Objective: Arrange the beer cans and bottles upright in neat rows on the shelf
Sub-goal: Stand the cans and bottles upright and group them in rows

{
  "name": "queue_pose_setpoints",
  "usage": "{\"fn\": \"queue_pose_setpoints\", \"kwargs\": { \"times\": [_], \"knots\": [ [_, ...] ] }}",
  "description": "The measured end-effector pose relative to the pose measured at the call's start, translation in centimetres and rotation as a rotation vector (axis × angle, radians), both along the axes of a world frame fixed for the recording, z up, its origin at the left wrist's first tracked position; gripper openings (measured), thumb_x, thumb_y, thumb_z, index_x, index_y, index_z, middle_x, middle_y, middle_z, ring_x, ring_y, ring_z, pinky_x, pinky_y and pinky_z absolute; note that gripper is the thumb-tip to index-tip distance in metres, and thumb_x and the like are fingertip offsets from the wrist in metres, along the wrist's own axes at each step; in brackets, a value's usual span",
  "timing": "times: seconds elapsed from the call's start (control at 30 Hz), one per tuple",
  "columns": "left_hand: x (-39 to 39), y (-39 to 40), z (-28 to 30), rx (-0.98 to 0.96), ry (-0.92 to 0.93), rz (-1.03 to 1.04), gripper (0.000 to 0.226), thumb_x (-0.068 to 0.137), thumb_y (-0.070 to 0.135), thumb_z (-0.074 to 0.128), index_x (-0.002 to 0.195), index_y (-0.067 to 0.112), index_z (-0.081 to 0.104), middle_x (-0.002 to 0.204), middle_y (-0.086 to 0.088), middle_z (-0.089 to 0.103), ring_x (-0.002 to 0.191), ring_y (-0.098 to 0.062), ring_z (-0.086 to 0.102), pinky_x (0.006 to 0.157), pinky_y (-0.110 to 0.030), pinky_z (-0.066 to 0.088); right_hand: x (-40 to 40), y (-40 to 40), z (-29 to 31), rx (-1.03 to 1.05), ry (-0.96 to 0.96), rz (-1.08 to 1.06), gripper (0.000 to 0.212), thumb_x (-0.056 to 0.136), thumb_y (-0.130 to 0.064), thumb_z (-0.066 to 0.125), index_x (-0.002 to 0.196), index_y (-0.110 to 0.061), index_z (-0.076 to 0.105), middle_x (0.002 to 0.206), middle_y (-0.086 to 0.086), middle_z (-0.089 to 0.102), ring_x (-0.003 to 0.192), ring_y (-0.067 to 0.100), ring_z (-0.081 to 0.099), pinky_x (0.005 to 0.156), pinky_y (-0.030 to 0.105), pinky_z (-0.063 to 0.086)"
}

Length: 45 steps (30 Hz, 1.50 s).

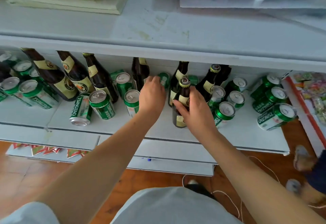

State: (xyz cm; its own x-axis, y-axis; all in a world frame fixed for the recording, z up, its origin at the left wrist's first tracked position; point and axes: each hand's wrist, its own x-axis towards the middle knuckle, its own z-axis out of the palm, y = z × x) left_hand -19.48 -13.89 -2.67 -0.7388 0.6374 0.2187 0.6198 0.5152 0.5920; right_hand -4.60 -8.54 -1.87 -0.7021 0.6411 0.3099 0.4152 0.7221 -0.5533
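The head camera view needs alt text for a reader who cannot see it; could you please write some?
A person's right hand grips a brown beer bottle on a white shelf, while the left hand reaches toward a green can farther back. More bottles and green cans stand around them in loose groups.

"TSINGTAO" is showing in white letters on the green cans: the toppled can (pixel 80 108) at centre left, another (pixel 38 96) at far left, and one (pixel 275 117) at far right. Bottle labels are reading as illegible.
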Motion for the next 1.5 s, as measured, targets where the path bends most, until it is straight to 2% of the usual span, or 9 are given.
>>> {"fn": "queue_pose_setpoints", "kwargs": {
  "times": [0.17,0.33,0.57,0.73,0.93,1.17,1.33,1.4,1.5],
  "knots": [
    [-0.2,2.7,-3.5,-0.346,-0.025,0.049,0.035,0.094,0.002,0.051,0.129,0.0,0.047,0.131,-0.019,0.046,0.123,-0.034,0.046,0.099,-0.039,0.044,0.6,1.1,0.5,0.014,-0.052,-0.111,0.054,0.09,-0.05,0.057,0.119,-0.005,0.053,0.106,0.008,0.063,0.097,0.025,0.061,0.073,0.033,0.05],
    [0.1,4.1,-5.0,-0.58,0.203,0.053,0.035,0.097,0.01,0.044,0.129,-0.006,0.045,0.122,-0.021,0.051,0.114,-0.033,0.048,0.101,-0.039,0.043,1.6,1.5,1.0,0.129,-0.095,-0.179,0.055,0.082,-0.061,0.058,0.102,-0.01,0.057,0.094,0.004,0.06,0.086,0.022,0.059,0.06,0.03,0.045],
    [0.7,4.7,-4.8,-0.559,0.016,0.119,0.037,0.101,0.014,0.046,0.13,-0.007,0.043,0.128,-0.024,0.046,0.112,-0.029,0.055,0.09,-0.032,0.049,4.3,1.8,1.0,0.159,-0.084,-0.139,0.066,0.085,-0.069,0.046,0.123,-0.017,0.055,0.111,-0.001,0.062,0.101,0.02,0.059,0.065,0.031,0.049],
    [0.8,4.5,-4.1,-0.537,-0.142,0.137,0.054,0.099,0.019,0.05,0.139,-0.013,0.032,0.136,-0.026,0.044,0.126,-0.033,0.047,0.099,-0.035,0.047,5.2,2.4,1.8,0.187,-0.025,-0.142,0.066,0.091,-0.068,0.04,0.129,-0.016,0.052,0.117,0.0,0.06,0.101,0.018,0.061,0.067,0.03,0.051],
    [2.3,3.2,-4.6,-0.649,-0.183,0.178,0.08,0.091,0.057,0.052,0.138,-0.007,0.037,0.135,-0.025,0.044,0.127,-0.036,0.039,0.102,-0.041,0.043,5.5,2.3,3.1,0.153,0.169,-0.123,0.05,0.098,-0.05,0.042,0.127,-0.011,0.053,0.115,0.002,0.057,0.102,0.019,0.058,0.072,0.03,0.051],
    [2.5,1.7,-4.8,-0.397,-0.482,0.282,0.064,0.084,0.044,0.073,0.123,-0.002,0.052,0.115,-0.015,0.06,0.104,-0.028,0.062,0.082,-0.032,0.053,5.3,2.9,3.0,0.003,0.264,-0.139,0.046,0.098,-0.043,0.047,0.128,-0.009,0.051,0.118,0.006,0.052,0.098,0.019,0.056,0.078,0.034,0.051],
    [3.0,-0.9,-5.2,-0.073,-1.003,0.424,0.053,0.077,0.024,0.081,0.115,0.006,0.05,0.11,-0.009,0.057,0.092,-0.022,0.063,0.069,-0.037,0.062,4.6,4.1,3.2,-0.084,0.31,-0.149,0.043,0.097,-0.041,0.05,0.127,-0.01,0.048,0.12,0.004,0.049,0.094,0.015,0.053,0.08,0.033,0.05],
    [3.3,-1.8,-5.5,-0.014,-0.999,0.385,0.054,0.075,0.021,0.082,0.119,0.009,0.053,0.112,-0.008,0.059,0.097,-0.022,0.062,0.069,-0.035,0.062,4.2,4.6,3.1,-0.103,0.303,-0.146,0.042,0.097,-0.04,0.052,0.127,-0.011,0.049,0.119,0.003,0.049,0.094,0.016,0.054,0.081,0.036,0.051],
    [3.7,-2.3,-6.4,0.079,-0.782,0.348,0.07,0.069,0.019,0.084,0.128,0.011,0.048,0.119,-0.009,0.057,0.101,-0.021,0.059,0.078,-0.032,0.056,3.7,5.6,3.2,-0.13,0.272,-0.143,0.043,0.094,-0.041,0.055,0.125,-0.012,0.052,0.117,0.002,0.052,0.094,0.017,0.056,0.082,0.038,0.051]
  ]
}}
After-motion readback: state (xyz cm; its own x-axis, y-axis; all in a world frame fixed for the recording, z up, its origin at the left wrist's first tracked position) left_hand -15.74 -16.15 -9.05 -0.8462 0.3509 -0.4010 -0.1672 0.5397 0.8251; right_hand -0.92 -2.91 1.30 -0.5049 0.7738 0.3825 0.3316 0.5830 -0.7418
